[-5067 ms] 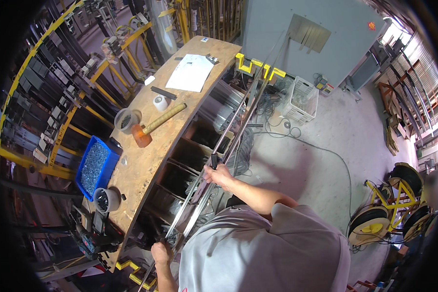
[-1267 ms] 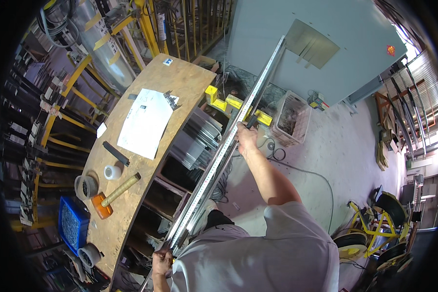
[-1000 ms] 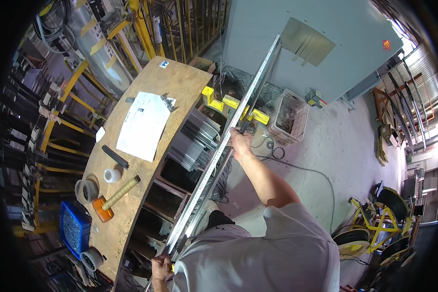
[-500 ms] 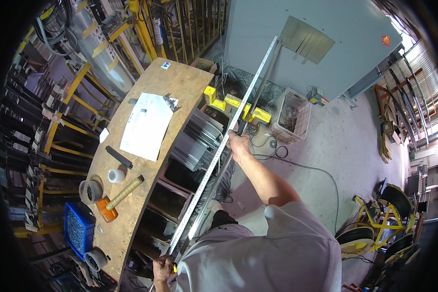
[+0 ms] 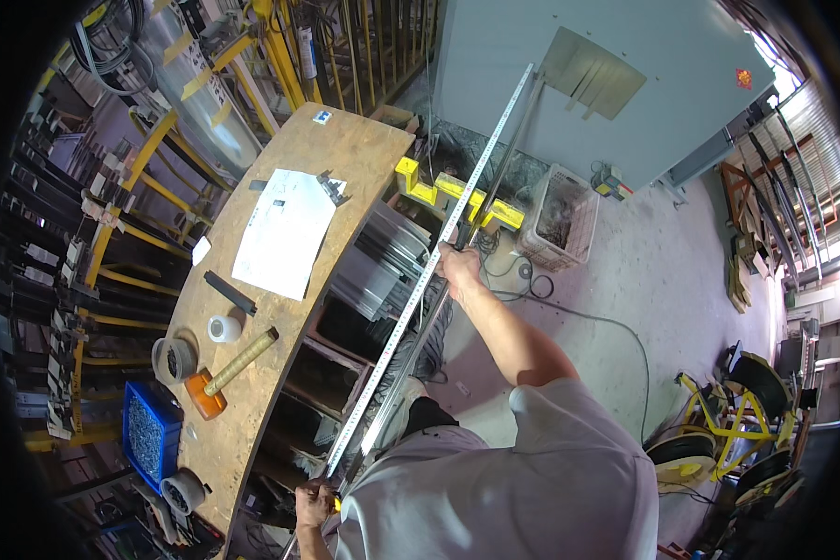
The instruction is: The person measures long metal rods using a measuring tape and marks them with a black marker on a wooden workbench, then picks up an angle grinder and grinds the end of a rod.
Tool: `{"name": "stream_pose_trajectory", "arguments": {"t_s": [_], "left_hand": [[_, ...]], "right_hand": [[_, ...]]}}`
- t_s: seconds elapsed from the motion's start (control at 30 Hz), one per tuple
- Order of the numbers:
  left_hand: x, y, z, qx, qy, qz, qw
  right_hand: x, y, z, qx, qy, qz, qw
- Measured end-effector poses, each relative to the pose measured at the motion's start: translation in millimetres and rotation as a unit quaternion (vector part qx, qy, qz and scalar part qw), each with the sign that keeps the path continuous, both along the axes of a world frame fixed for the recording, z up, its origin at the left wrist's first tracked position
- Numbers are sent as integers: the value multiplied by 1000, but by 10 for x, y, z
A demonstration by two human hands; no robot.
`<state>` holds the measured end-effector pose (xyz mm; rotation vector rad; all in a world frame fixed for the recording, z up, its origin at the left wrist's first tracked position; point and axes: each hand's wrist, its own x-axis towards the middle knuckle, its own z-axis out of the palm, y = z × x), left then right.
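Observation:
A long white tape blade [image 5: 399,327] stretches diagonally from the bottom left up toward the grey cabinet. Beside it runs a long, slim metal bar [image 5: 505,168]. At the blade's lower end, my left hand [image 5: 315,504] is closed on a tape measure, whose yellow case [image 5: 337,504] shows only in part. Farther up, my right hand [image 5: 459,268] is closed round the metal bar, its thumb side close against the blade. The hand hides part of the bar. Yellow support blocks [image 5: 453,186] lie under the bar and blade beyond my right hand.
To the left stands a wooden bench [image 5: 345,149] with a paper sheet [image 5: 285,233], an orange-headed mallet [image 5: 205,394] and a blue bin [image 5: 149,434] of small parts. A plastic crate [image 5: 558,219] sits by the grey cabinet [image 5: 663,84]. A cable [image 5: 616,322] crosses the floor.
Very little differs. The left hand has shifted slightly upward in the picture, and the view has moved a touch. Both hands keep their hold; blade and bar stay side by side.

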<state>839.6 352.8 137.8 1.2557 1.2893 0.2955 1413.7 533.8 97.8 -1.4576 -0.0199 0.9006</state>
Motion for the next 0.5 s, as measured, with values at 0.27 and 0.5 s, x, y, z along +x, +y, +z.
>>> {"name": "stream_pose_trajectory", "arguments": {"t_s": [0.27,0.5], "left_hand": [[-34,49,-55,14,10,-33,999],[131,96,120,-12,23,-6,1000]], "right_hand": [[-46,75,32,9,-19,-36,999],[48,65,2,28,-7,-12,1000]]}}
